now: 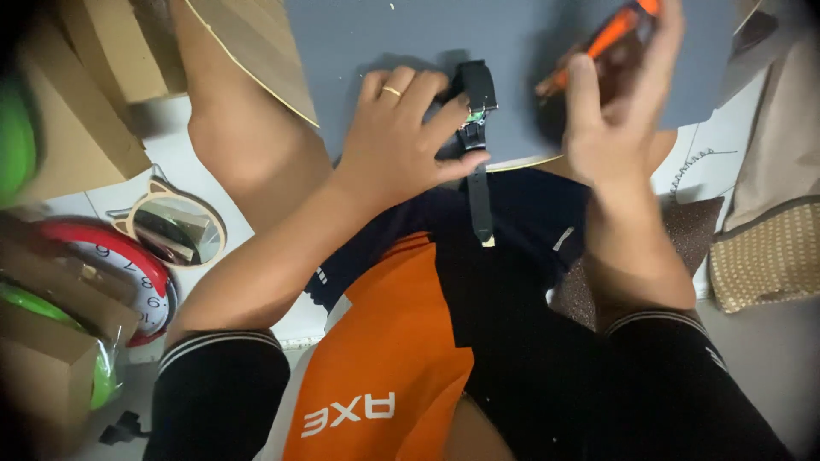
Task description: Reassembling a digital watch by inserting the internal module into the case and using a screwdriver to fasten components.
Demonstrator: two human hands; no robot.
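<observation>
- The left hand (401,137) is pressing down on a black wristwatch (472,115) lying on a grey board (359,43) across the person's lap; its grip is pressed onto the watch body, with the thumb along the strap at about five o'clock from the case.
- The watch strap (481,201) is hanging off the board's near edge, toward six o'clock, over the dark shorts.
- The right hand (611,111) is holding an orange-and-black tool (611,38), fingers wrapped round it; the tool is sitting at about two o'clock from the watch, apart from it. It is blurred, so I cannot tell its exact kind or tip.
- In my judgement, the step is going best if the left hand is pinning the case flat, keeping fingers off the opened green part of the case.
- Bringing the tool in slowly is advisable, since the board is resting on the knees and could be tilting.
- A red wall clock (128,265) and a cat-eared mirror (175,226) are lying at nine o'clock.
</observation>
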